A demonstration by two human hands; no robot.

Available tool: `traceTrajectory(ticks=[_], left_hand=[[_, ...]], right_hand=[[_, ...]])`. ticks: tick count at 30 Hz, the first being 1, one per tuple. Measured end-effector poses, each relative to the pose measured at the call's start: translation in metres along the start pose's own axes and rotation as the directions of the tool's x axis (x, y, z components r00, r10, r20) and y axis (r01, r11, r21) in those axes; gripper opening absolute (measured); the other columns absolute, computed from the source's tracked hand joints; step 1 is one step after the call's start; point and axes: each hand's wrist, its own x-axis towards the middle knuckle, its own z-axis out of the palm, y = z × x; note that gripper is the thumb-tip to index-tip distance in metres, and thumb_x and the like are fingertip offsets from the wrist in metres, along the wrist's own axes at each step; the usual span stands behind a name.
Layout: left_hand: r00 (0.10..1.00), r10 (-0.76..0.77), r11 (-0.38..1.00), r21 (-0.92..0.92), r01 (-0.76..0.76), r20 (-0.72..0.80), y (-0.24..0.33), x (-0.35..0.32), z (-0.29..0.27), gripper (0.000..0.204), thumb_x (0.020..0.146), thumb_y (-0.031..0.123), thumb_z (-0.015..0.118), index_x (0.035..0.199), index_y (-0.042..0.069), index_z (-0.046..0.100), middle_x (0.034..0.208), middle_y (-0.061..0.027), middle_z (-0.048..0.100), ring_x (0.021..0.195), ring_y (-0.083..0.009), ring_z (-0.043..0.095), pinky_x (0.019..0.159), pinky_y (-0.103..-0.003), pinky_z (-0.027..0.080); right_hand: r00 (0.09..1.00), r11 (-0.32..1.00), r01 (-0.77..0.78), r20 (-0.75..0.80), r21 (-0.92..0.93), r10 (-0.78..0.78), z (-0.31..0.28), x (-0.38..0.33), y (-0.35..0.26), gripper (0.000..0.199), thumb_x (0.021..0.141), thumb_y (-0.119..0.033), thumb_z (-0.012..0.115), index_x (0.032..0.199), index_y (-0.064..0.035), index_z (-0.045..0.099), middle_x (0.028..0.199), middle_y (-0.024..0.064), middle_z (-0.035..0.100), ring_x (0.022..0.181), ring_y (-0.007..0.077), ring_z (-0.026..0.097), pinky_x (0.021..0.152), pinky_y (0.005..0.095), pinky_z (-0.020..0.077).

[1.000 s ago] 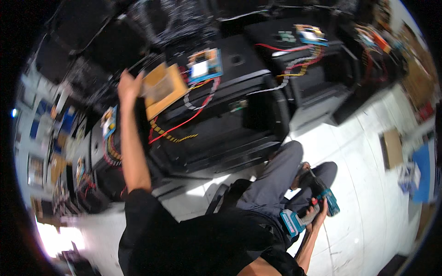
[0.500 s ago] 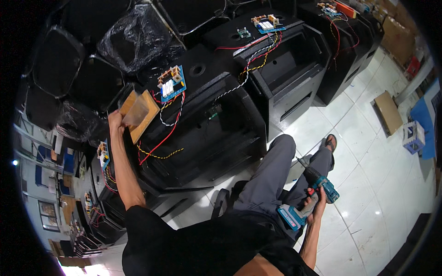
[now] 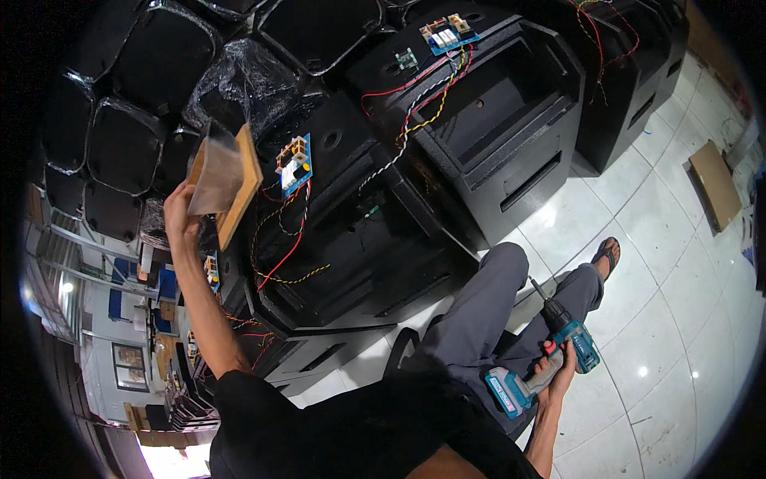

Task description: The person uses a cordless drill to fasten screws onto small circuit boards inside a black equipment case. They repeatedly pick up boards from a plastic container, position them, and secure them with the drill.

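Note:
At the left, my left hand is closed on the edge of a clear plastic bag. The bag lies against a tan wooden board, which is tilted up near the front speaker cabinet; whether my fingers grip the board too is hidden. In my right hand, over my lap, is a teal and black cordless drill. Its long bit points up and away past my knee. Beside the wooden board, a blue circuit board with red, yellow and black-white wires sits on top of the black speaker cabinet.
More black cabinets stand to the right, one with another circuit board and a small green board on top. Plastic-wrapped black cabinets are stacked behind. A cardboard piece lies on the white tiled floor.
My left hand has raised the plastic bag, and the wooden board now looks steeper and more edge-on. The drill stays in my right hand. The whole view has shifted.

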Motion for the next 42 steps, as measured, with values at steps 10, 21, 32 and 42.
traceTrajectory(ticks=[10,21,32,42], left_hand=[[0.995,-0.065,0.980,-0.182,0.079,0.080,0.016,0.056,0.221,0.020,0.075,-0.010,0.051,0.088,-0.007,0.065,0.079,-0.0145,0.063,0.065,-0.0271,0.064,0.056,-0.043,0.057],[0.965,0.077,0.955,0.296,0.000,-0.251,-0.061,0.174,0.315,0.012,0.075,-0.001,0.057,0.082,-0.003,0.067,0.076,-0.0121,0.063,0.072,-0.0266,0.065,0.052,-0.044,0.049],[0.990,-0.130,0.989,0.070,0.133,-0.047,-0.032,0.172,0.385,0.025,0.079,-0.004,0.052,0.098,-0.002,0.068,0.082,-0.0122,0.064,0.064,-0.0231,0.064,0.050,-0.037,0.053],[0.976,-0.196,0.981,-0.028,0.194,-0.096,-0.035,0.165,0.436,0.031,0.079,-0.004,0.053,0.103,-0.001,0.071,0.083,-0.0106,0.065,0.066,-0.0219,0.063,0.056,-0.037,0.053]], right_hand=[[0.996,0.996,0.090,0.022,-0.002,-0.090,-0.006,0.017,-0.076,0.032,0.094,-0.042,0.056,0.103,-0.0115,0.052,0.083,0.0077,0.065,0.046,0.0134,0.050,0.040,0.0269,0.0427],[0.998,0.997,0.057,-0.020,-0.053,-0.058,-0.024,0.052,-0.152,0.036,0.095,-0.046,0.052,0.100,-0.0100,0.054,0.083,0.0064,0.064,0.044,0.0132,0.048,0.038,0.0264,0.0390],[0.990,0.982,0.034,-0.126,-0.187,-0.059,0.004,0.106,-0.247,0.036,0.094,-0.045,0.053,0.101,-0.0103,0.054,0.083,0.0068,0.064,0.047,0.0126,0.050,0.038,0.0257,0.0419],[0.979,0.950,0.129,-0.118,-0.284,-0.168,0.030,0.161,-0.330,0.036,0.092,-0.048,0.055,0.102,-0.0131,0.052,0.082,0.0052,0.064,0.045,0.0111,0.047,0.037,0.0234,0.0386]])
